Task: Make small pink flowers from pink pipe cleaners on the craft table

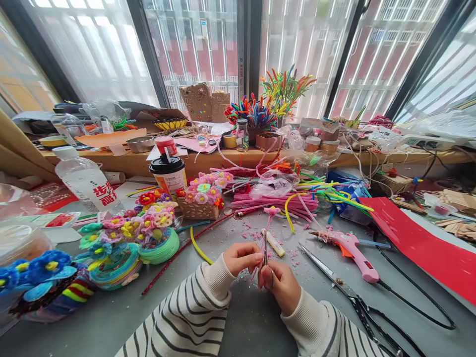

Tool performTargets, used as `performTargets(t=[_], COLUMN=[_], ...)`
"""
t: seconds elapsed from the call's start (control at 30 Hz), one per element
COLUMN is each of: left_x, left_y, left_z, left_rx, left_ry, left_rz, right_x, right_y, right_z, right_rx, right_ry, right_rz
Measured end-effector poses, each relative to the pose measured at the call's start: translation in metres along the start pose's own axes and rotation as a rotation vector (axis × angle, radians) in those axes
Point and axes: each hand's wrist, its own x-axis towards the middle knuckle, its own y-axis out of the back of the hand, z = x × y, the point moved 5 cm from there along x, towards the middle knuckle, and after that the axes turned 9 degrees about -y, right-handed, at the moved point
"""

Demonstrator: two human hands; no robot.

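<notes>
My left hand is closed in a pinch at the middle of the table, its fingertips on a thin pink pipe cleaner stem. A small pink pipe cleaner flower stands just above the fingers. My right hand is closed round small scissors, whose narrow blades point up beside the left fingertips. The scissors' handles are mostly hidden by the fingers. Behind them a whitish stick-like piece lies on the table among pink fluff scraps.
Large scissors and a pink glue gun with a black cord lie at right, near red card. Pipe cleaner bundles lie behind. Flower-filled pots, a lidded cup and a bottle stand left.
</notes>
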Motion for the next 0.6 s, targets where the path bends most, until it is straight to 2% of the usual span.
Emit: performTargets(t=[0.2,0.43,0.6], left_x=[0.000,0.002,0.000], left_y=[-0.007,0.000,-0.002], left_z=[-0.006,-0.010,-0.006], left_rx=[-0.009,0.021,0.057], left_ry=[0.056,0.034,0.031], left_rz=[-0.137,-0.075,-0.049], right_x=[0.001,0.002,0.003], right_y=[0.000,0.005,0.005], right_z=[-0.004,0.005,0.007], right_rx=[0.017,-0.020,-0.064], right_ry=[-0.014,-0.053,-0.063], right_rz=[-0.022,0.071,0.062])
